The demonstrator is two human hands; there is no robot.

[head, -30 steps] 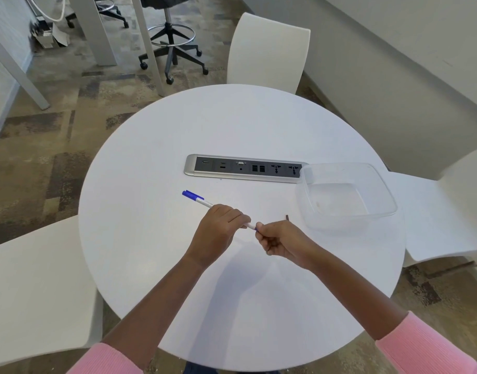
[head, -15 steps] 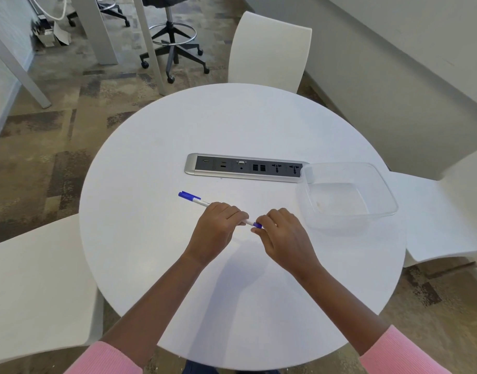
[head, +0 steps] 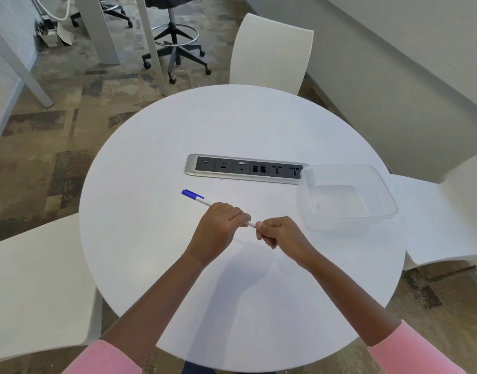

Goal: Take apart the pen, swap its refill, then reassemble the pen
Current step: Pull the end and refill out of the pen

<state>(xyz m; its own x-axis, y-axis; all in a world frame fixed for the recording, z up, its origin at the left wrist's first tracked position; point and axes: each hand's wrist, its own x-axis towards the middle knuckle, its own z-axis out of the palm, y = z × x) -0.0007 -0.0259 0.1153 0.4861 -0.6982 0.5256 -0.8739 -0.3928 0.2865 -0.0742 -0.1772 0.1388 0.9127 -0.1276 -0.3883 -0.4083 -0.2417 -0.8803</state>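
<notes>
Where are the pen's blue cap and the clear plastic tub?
blue cap (head: 192,194): head view, middle of the cap, past the left hand.
clear plastic tub (head: 388,194): head view, its right rim.

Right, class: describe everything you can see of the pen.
The pen is a slim white stick, apparently plastic, with a blue cap and clip at its far-left end. It is held roughly level, slanting over the table. The left hand wraps its middle; the right hand pinches its near end, hiding the tip.
</notes>
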